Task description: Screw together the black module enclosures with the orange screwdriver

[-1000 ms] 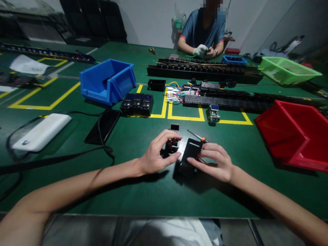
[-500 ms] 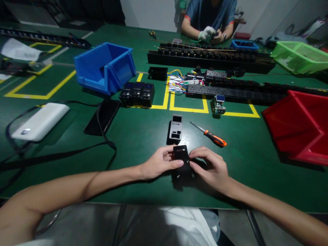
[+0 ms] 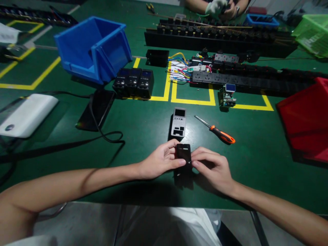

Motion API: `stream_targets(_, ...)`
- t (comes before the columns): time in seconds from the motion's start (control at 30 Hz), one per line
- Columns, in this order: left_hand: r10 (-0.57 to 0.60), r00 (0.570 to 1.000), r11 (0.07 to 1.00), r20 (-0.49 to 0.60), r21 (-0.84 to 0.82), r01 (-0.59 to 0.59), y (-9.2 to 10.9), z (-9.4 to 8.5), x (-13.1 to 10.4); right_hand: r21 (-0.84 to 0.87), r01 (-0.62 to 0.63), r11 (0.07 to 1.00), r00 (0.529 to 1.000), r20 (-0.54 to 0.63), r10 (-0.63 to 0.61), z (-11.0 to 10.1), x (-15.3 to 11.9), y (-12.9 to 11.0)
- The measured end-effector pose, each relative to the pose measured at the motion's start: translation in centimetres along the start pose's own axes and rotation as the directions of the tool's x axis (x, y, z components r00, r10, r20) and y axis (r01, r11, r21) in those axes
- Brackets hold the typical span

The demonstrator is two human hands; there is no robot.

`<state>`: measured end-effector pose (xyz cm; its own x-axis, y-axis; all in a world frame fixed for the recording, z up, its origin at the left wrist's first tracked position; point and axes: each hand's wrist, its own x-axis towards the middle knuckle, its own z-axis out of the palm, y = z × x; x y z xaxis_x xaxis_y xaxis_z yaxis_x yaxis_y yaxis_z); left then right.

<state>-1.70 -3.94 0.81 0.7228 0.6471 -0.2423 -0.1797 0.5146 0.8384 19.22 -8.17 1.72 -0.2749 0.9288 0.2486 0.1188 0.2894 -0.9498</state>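
My left hand (image 3: 160, 160) grips a small black casing (image 3: 183, 153) by its left side, thumb across its face. At the casing's right edge, my right hand (image 3: 216, 167) has thumb and forefinger pinched together; whatever sits between the fingertips is too small to make out. Just beyond the casing lies a grey panel with a dark screen (image 3: 179, 123). An orange and black screwdriver (image 3: 222, 134) rests to the right of that panel. Farther right stands a small circuit board with a screen (image 3: 228, 96).
A blue bin (image 3: 94, 51) and several black modules (image 3: 133, 83) stand back left, a phone (image 3: 96, 111) and white power bank (image 3: 28, 115) nearer. Wired power strips (image 3: 230, 80) cross the back. A red bin (image 3: 307, 121) stands right. Another person's gloved hand (image 3: 216, 7) shows far back.
The view has tilted down and come closer, so the table objects shift in the picture. Both my hands keep nearly the same hold at the black casing.
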Motion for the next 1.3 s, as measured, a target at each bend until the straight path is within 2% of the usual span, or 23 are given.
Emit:
stream_targets(0.27,-0.022,1.0,1.0,0.005,0.017,0.022,0.1,0.1,0.0,0.235,-0.195,0.952,0.981,0.035,0.192,0.1,0.0,0.1)
stream_targets(0.4,-0.008,1.0,1.0,-0.006,0.0,0.008,0.0,0.2,-0.1,0.234,-0.216,0.948,0.976,0.033,0.214,0.3,-0.4,0.2)
stream_targets(0.5,-0.004,1.0,0.999,0.01,-0.035,0.005,0.1,0.1,0.0,0.109,-0.12,0.987,0.993,0.038,0.116,0.5,-0.5,0.2)
stream_targets(0.6,-0.083,0.994,0.988,0.068,-0.126,0.091,0.4,-0.2,0.1,-0.11,0.114,0.987,0.99,0.09,-0.105,-0.6,0.3,-0.1)
stream_targets(0.67,-0.152,0.981,0.954,0.12,-0.241,0.177,0.7,-0.5,0.2,-0.323,0.272,0.907,0.962,0.123,-0.244,-2.6,1.2,-0.2)
stream_targets(0.7,-0.178,0.972,0.93,0.151,-0.297,0.216,0.8,-0.6,0.3,-0.467,0.309,0.828,0.951,0.139,-0.276,-4.0,1.8,-0.1)
stream_targets(0.77,-0.206,0.954,0.883,0.216,-0.38,0.277,1.1,-0.7,0.2,-0.769,0.231,0.596,0.967,0.112,-0.23,-6.8,2.8,0.4)
stream_targets(0.8,-0.215,0.947,0.865,0.24,-0.403,0.299,1.1,-0.8,0.2,-0.851,0.164,0.499,0.982,0.093,-0.164,-8.1,3.2,0.7)
stream_targets(0.83,-0.222,0.941,0.853,0.257,-0.417,0.315,1.2,-0.8,0.1,-0.893,0.118,0.433,0.992,0.085,-0.094,-9.2,3.5,1.2)
stream_targets(0.87,-0.227,0.937,0.844,0.264,-0.427,0.325,1.2,-0.8,0.1,-0.906,0.089,0.413,0.996,0.084,-0.031,-10.0,3.7,1.7)
stream_targets(0.93,-0.229,0.936,0.83,0.268,-0.448,0.331,1.3,-0.8,-0.1,-0.893,0.062,0.446,0.997,0.079,0.02,-10.6,3.8,2.4)
stream_targets(1.0,-0.217,0.94,0.815,0.263,-0.481,0.323,1.5,-0.8,-0.3,-0.851,0.024,0.525,0.998,0.049,0.033,-10.2,3.6,2.7)
stream_targets(1.07,-0.195,0.953,0.8,0.233,-0.523,0.292,1.8,-0.9,-0.4,-0.768,-0.06,0.638,0.998,-0.035,0.051,-9.2,3.4,2.4)
stream_targets(1.13,-0.165,0.968,0.799,0.19,-0.549,0.244,2.2,-1.2,-0.5,-0.61,-0.156,0.777,0.987,-0.12,0.103,-8.1,3.1,1.7)
stream_targets(1.17,-0.146,0.974,0.806,0.171,-0.551,0.217,2.3,-1.4,-0.5,-0.516,-0.179,0.837,0.983,-0.128,0.132,-7.7,2.9,1.3)
stream_targets(1.23,-0.11,0.984,0.826,0.14,-0.537,0.169,2.6,-1.8,-0.4,-0.36,-0.184,0.915,0.983,-0.071,0.169,-6.8,2.6,0.5)
stream_targets(1.3,-0.09,0.989,0.839,0.12,-0.525,0.14,2.7,-2.2,-0.2,-0.275,-0.182,0.944,0.981,0.012,0.193,-6.1,2.3,-0.1)
